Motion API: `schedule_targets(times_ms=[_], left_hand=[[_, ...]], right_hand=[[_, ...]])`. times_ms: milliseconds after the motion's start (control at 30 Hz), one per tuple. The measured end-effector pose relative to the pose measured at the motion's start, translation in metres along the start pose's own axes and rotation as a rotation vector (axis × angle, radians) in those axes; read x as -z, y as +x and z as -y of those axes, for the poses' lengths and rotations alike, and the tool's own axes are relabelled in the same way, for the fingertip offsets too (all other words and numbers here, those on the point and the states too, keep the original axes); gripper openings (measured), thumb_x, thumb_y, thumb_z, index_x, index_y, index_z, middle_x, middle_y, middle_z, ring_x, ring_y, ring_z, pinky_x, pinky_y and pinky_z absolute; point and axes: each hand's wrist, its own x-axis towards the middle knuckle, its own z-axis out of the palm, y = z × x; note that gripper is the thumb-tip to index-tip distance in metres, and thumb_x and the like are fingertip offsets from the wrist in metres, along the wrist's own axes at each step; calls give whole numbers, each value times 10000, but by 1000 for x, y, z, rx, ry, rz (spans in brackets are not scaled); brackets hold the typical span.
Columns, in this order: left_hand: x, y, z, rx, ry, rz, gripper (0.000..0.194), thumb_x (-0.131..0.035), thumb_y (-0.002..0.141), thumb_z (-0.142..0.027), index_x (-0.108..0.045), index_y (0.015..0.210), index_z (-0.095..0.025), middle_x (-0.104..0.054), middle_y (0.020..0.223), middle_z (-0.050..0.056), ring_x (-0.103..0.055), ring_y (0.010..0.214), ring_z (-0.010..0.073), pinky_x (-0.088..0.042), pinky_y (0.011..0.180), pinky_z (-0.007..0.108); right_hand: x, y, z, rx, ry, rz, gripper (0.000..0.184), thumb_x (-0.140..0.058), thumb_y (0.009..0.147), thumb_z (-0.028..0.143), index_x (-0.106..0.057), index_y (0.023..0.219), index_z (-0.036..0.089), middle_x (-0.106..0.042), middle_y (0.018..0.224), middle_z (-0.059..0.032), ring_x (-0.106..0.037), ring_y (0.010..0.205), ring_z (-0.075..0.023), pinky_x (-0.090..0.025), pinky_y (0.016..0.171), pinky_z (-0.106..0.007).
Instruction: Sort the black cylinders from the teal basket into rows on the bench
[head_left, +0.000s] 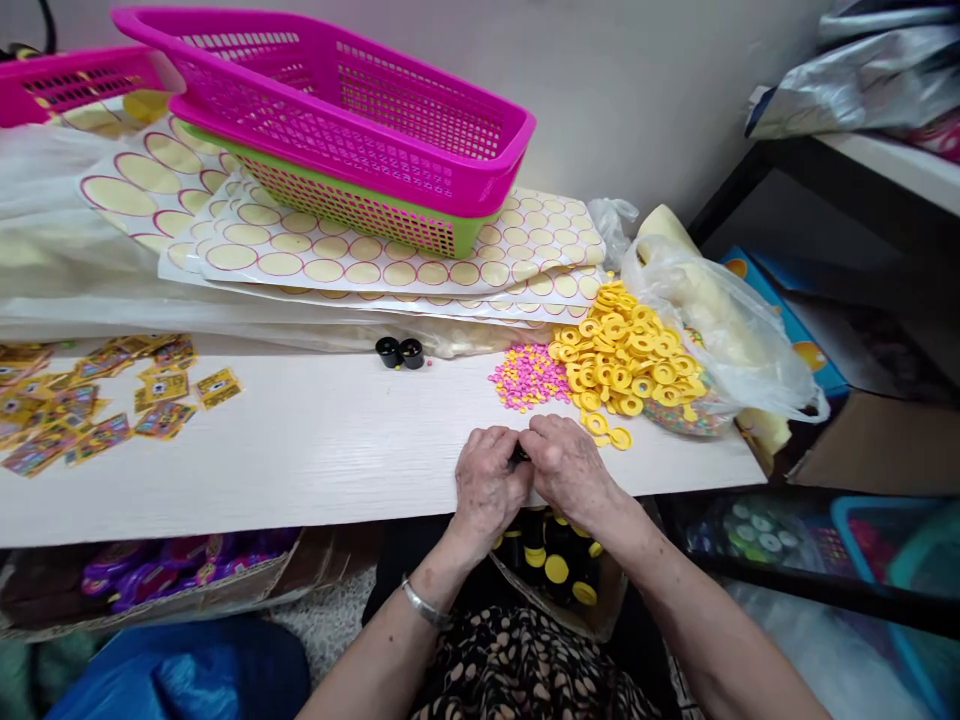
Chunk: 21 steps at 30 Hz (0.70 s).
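Note:
My left hand (491, 480) and my right hand (566, 465) meet at the front edge of the table, fingers curled in and thumbs close together. Between them a small black piece (519, 455) shows, mostly covered by the fingers; it looks like the black containers nearby. Two open black round containers (400, 352) stand side by side farther back. Just beyond my hands lie a heap of small pink and yellow beads (529, 377) and a pile of yellow plastic ring-shaped caps (622, 350). Below, a box (600, 628) at my lap holds several black containers with yellow tops.
Pink (322, 115) and green baskets (360, 205) rest on sheets of round stickers (405, 270) at the back. Small printed packets (82, 410) are spread at the left. A clear plastic bag (739, 320) sits at the right, beside a dark shelf frame (817, 165).

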Motion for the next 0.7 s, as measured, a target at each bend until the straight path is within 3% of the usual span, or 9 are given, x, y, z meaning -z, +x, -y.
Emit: schedule_targets(times_ms=[100,167,267,333,400,500,567,700], left_hand=[[0,2,2,-10,18,2,91,-605,746,-174,-606,833,-200,-621,839,17,-495,801,195,-403,737,320],[-1,3,2,-15,30,-2,115,-639,740,-222,-610,849,-202,-629,866,22,-504,818,202,-407,742,325],[-1,5,3,-11,33,-9,163,-672,731,-284,-616,861,-204,-638,891,28,-516,836,208,-416,744,329],[-2,5,3,3,38,-3,179,-684,721,-287,-621,867,-204,-642,895,28,-517,838,208,-420,741,330],[-2,5,4,19,43,-1,190,-694,708,-287,-627,868,-207,-645,885,22,-515,829,205,-422,734,327],[-1,6,3,34,42,1,191,-700,695,-289,-634,858,-214,-647,858,13,-514,812,198,-425,725,323],[-1,7,2,47,35,6,199,-698,692,-291,-637,865,-214,-648,851,12,-517,813,200,-430,727,326],[-1,8,5,80,11,14,320,-706,643,-240,-639,953,-198,-653,905,33,-531,872,226,-447,775,363]], right_hand=[[0,-7,-11,-45,284,-53,183,-471,819,69,-612,756,166,-555,719,-32,-515,704,-161,-387,637,-266],[-3,-21,-25,-140,458,-184,123,-508,847,153,-607,781,183,-552,714,-8,-530,690,-139,-414,637,-243],[-12,-50,-54,-372,460,-415,112,-507,859,231,-599,810,189,-555,730,-11,-540,704,-149,-439,666,-268],[-19,-68,-73,-488,392,-492,123,-509,847,254,-601,884,181,-560,826,-47,-537,775,-183,-442,696,-315],[-24,-79,-88,-543,323,-472,260,-566,798,300,-587,1024,174,-555,979,-91,-523,895,-230,-446,730,-362],[-28,-84,-100,-552,223,-311,427,-605,751,365,-556,1129,171,-544,1077,-111,-501,986,-263,-451,766,-388],[-28,-83,-102,-539,201,-235,351,-570,778,367,-584,1069,171,-566,999,-92,-521,930,-242,-449,758,-365],[-18,-83,-103,-558,215,-208,244,-549,783,371,-621,903,171,-576,821,-37,-543,728,-179,-428,646,-288]])
